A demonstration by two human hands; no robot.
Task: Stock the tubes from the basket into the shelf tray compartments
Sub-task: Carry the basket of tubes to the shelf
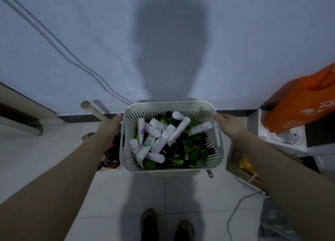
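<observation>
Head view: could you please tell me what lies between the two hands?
The white basket of tubes lies between the left hand and right hand, in the head view.

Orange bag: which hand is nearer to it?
Right. The right hand grips the basket's right rim, the orange bag beyond it to the right; the left hand holds the left rim, across the basket.
</observation>
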